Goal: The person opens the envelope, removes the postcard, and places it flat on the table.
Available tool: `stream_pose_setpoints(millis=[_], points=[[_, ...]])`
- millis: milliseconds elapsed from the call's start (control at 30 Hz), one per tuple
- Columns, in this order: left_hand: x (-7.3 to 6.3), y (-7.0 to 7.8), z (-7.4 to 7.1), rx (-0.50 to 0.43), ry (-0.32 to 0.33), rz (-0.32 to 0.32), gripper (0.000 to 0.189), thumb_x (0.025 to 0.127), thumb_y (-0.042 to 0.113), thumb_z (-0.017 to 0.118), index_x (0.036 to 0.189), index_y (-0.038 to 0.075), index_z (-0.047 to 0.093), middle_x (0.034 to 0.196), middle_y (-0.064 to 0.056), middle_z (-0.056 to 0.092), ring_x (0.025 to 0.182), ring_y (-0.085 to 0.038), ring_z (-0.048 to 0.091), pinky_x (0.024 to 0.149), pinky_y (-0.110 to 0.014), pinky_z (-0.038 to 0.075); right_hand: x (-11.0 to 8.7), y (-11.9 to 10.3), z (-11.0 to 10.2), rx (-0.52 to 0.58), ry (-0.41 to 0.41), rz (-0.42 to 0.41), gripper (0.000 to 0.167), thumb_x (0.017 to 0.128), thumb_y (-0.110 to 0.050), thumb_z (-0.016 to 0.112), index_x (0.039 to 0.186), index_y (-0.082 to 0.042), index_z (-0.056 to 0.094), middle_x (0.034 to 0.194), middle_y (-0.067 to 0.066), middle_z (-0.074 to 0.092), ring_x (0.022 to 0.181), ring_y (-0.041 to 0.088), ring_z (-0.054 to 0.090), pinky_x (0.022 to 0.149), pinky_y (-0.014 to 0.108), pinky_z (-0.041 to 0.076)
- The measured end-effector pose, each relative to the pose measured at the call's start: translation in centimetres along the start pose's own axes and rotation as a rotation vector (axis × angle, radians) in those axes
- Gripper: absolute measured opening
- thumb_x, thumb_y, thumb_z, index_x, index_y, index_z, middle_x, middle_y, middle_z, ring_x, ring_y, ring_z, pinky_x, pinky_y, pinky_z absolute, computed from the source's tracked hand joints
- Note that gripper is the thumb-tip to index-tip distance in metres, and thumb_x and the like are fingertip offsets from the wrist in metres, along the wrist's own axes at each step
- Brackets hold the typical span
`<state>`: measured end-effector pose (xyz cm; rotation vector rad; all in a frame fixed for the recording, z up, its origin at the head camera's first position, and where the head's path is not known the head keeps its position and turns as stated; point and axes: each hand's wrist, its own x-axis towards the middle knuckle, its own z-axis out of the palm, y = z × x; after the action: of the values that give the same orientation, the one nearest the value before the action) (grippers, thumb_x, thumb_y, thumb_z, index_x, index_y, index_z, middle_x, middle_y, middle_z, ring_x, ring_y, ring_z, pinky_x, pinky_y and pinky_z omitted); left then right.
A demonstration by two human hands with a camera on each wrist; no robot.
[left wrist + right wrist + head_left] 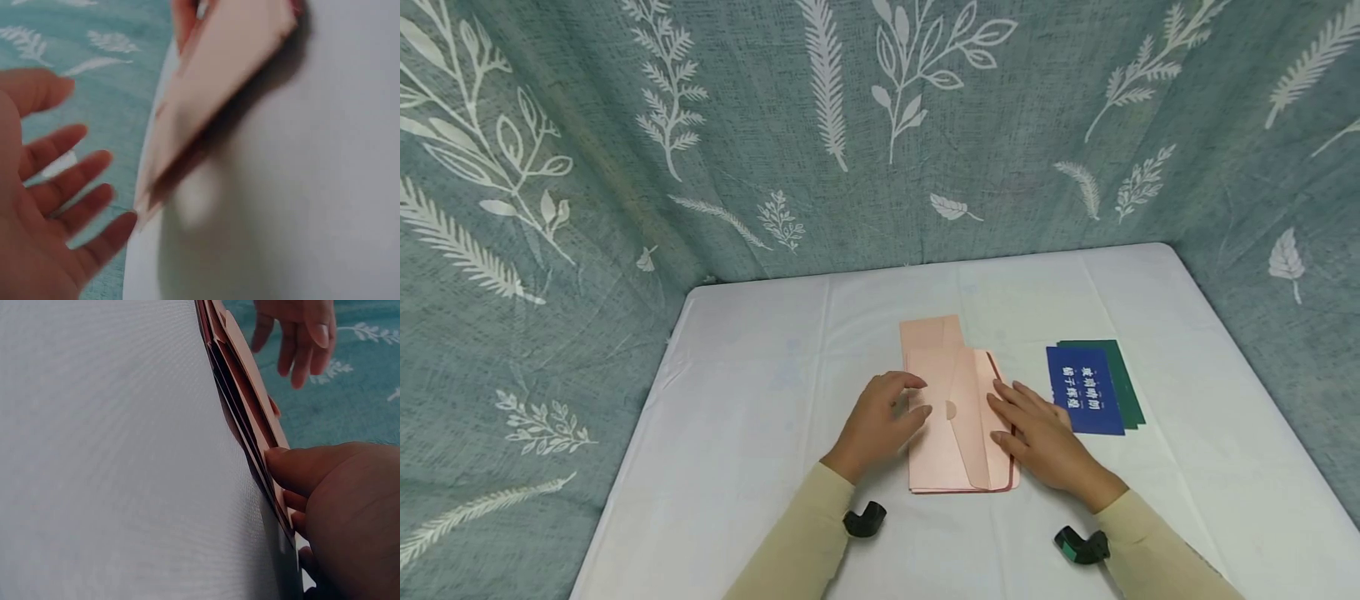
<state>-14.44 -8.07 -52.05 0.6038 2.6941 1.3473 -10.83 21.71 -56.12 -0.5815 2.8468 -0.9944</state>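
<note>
Pink envelopes [931,454] in a flat pile

The envelopes lie on the white worktop [760,400], right in front of the person. One sticks out at the far end, so the pile is not quite neat. On top, a flap [972,454] lies folded down, with a small round mark [951,410] by its edge.

The right hand [1047,437] rests on the right side of the pile. Its fingers are spread and nearly straight, and the right wrist view shows the thumb against the edge of the paper layers. It looks like this hand is there to stop the pile from sliding. Its grip is spread out, not clamped.

The left hand [876,421] is over the left side. Its thumb and pointing finger are apart, and its grip has nothing in it. I can't tell if a fingertip brushes the paper.

Both arms, in tan sleeves [808,533], slant in from the near side, so the hands face each other across the pile.

A blue card [1086,396] lies partly over a green card [1123,383], just past the right hand. They are probably off to the side to leave room for the envelopes.
</note>
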Motion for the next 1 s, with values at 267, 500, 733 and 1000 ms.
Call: stream_pose_setpoints(millis=[267,500,733,1000], points=[[-0.5,-1.0,0.7,0.22,-0.307,0.045,0.093,0.092,0.054,0.085,0.168,0.017,0.045,0.181,-0.003,0.017,0.166,-0.027,0.005,0.125,-0.061,0.02,0.0,0.0,0.1,0.0,-0.005,-0.001,0.059,0.108,-0.025,0.07,0.161,-0.004,0.053,0.173,0.013,0.036,0.161,0.041,0.023,0.112,0.065,0.021],[-0.6,-1.2,1.2,0.354,-0.448,0.024,0.113,0.089,0.066,0.082,0.175,0.023,0.025,0.182,-0.002,-0.004,0.165,-0.029,-0.008,0.128,-0.056,0.01,-0.1,-0.2,0.0,-0.002,-0.003,-0.002,0.059,0.108,-0.025,0.07,0.161,-0.004,0.053,0.173,0.014,0.037,0.16,0.042,0.024,0.112,0.066,0.022],[-0.7,-1.4,1.2,0.369,-0.467,0.029,0.111,0.092,0.067,0.078,0.176,0.022,0.022,0.182,-0.001,-0.006,0.165,-0.028,-0.011,0.128,-0.057,0.008,-0.1,-0.8,-0.1,-0.012,-0.002,0.008,0.06,0.107,-0.021,0.071,0.16,-0.001,0.052,0.172,0.017,0.036,0.16,0.044,0.025,0.114,0.069,0.02],[-0.8,-1.4,1.0,0.367,-0.471,0.038,0.111,0.092,0.068,0.077,0.176,0.023,0.021,0.182,-0.002,-0.008,0.165,-0.028,-0.013,0.128,-0.058,0.007,1.0,-3.1,0.2,-0.171,0.11,-0.075,0.061,0.105,-0.024,0.074,0.157,0.003,0.055,0.168,0.019,0.044,0.158,0.039,0.031,0.121,0.063,0.021]])
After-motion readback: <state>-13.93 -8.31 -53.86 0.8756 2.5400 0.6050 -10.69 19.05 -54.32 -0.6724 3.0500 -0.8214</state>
